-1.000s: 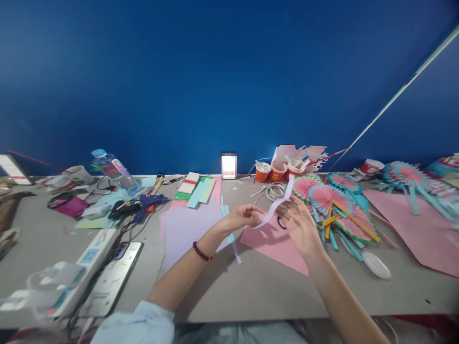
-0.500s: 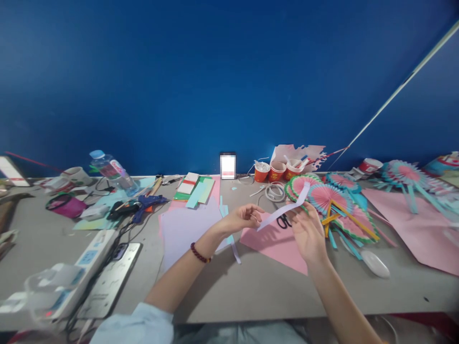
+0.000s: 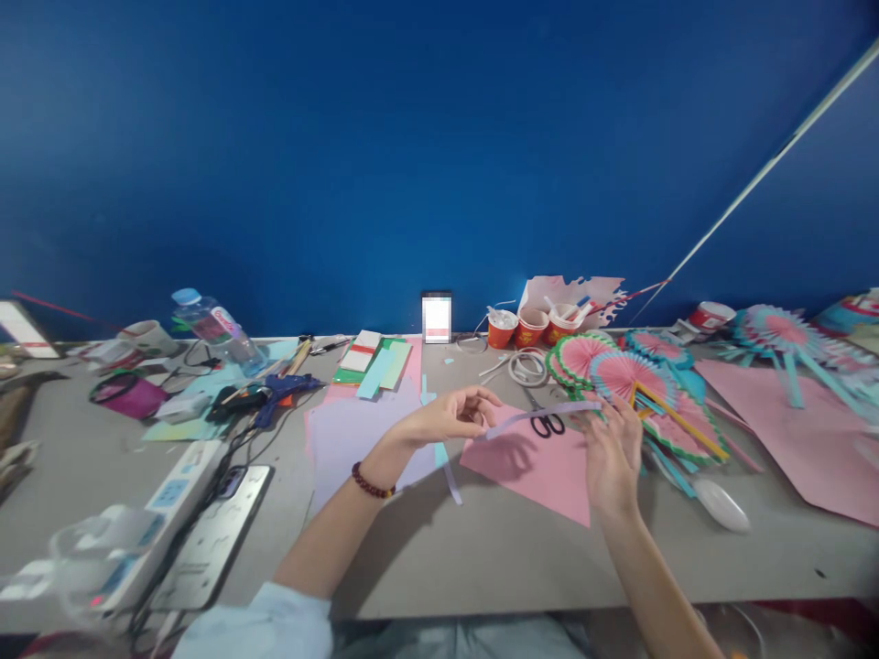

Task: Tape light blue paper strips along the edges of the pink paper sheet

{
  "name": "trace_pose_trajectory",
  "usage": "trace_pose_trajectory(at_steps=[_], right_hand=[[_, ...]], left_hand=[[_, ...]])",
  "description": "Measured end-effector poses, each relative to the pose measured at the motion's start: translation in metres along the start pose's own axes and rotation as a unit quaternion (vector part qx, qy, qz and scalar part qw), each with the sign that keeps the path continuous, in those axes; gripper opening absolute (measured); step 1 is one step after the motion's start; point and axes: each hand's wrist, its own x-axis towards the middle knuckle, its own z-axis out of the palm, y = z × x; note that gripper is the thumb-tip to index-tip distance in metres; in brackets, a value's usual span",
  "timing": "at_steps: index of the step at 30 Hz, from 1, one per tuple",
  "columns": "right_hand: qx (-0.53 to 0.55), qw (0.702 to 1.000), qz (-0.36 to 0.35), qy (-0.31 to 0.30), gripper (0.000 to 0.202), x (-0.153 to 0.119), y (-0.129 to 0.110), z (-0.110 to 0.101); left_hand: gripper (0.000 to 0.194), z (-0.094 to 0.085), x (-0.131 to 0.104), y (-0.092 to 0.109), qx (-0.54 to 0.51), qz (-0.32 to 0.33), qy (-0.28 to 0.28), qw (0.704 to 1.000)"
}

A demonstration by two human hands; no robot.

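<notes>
Our left hand [image 3: 459, 416] and right hand [image 3: 614, 448] pinching a narrow lilac paper strip's [image 3: 536, 415] ends, above grey worktop's [image 3: 508, 567] bare front edge

Bottle [image 3: 218, 328] left of blue glue gun [image 3: 287, 392]

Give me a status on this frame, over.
Left hand and right hand each on one end of the purple strip. Strip above scissors and pink sheet. Nothing visibly between the hands blocking it.
</notes>
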Motion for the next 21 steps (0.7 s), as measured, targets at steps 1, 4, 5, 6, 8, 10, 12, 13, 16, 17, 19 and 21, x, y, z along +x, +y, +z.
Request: trace_pose_trajectory(at_steps=[1, 4, 5, 6, 8, 10, 12, 13, 16, 17, 19, 21], right_hand=[[-0.027, 0.999, -0.036, 0.018, 0.046, 0.001, 0.000, -0.001], [-0.148, 0.977, -0.152, -0.017, 0.043, 0.002, -0.009, -0.002], [-0.194, 0.961, -0.184, -0.064, 0.038, 0.002, -0.014, -0.001], [-0.236, 0.941, -0.206, -0.129, 0.033, 0.001, -0.019, 0.002], [-0.281, 0.894, -0.195, -0.290, 0.025, -0.002, -0.030, 0.008], [-0.289, 0.851, -0.126, -0.420, 0.027, -0.005, -0.039, 0.018], [-0.303, 0.823, -0.050, -0.478, 0.025, -0.007, -0.045, 0.029], [-0.309, 0.815, -0.022, -0.490, 0.021, -0.008, -0.047, 0.034], [-0.314, 0.804, 0.020, -0.505, 0.008, -0.006, -0.050, 0.045], [-0.309, 0.802, 0.025, -0.510, 0.007, -0.005, -0.051, 0.046], [-0.297, 0.805, 0.035, -0.512, 0.005, -0.003, -0.053, 0.046], [-0.287, 0.815, 0.051, -0.501, 0.005, 0.000, -0.054, 0.043]], left_hand=[[0.043, 0.001, -0.001, 0.001, 0.011, 0.002, -0.002, 1.000], [0.039, 0.008, -0.004, 0.006, 0.043, 0.014, -0.009, 0.999], [0.039, 0.010, -0.005, 0.009, 0.053, 0.017, -0.015, 0.998], [0.039, 0.012, -0.007, 0.012, 0.061, 0.020, -0.024, 0.998], [0.043, 0.016, -0.009, 0.018, 0.073, 0.019, -0.050, 0.996], [0.046, 0.018, -0.011, 0.023, 0.085, 0.017, -0.068, 0.994], [0.045, 0.020, -0.013, 0.026, 0.097, 0.017, -0.071, 0.993], [0.045, 0.019, -0.014, 0.027, 0.102, 0.019, -0.071, 0.992], [0.043, 0.017, -0.016, 0.027, 0.119, 0.028, -0.065, 0.990], [0.043, 0.015, -0.016, 0.027, 0.129, 0.031, -0.056, 0.990], [0.042, 0.012, -0.016, 0.025, 0.159, 0.037, -0.016, 0.986], [0.037, 0.008, -0.013, 0.021, 0.216, 0.033, 0.054, 0.974]])
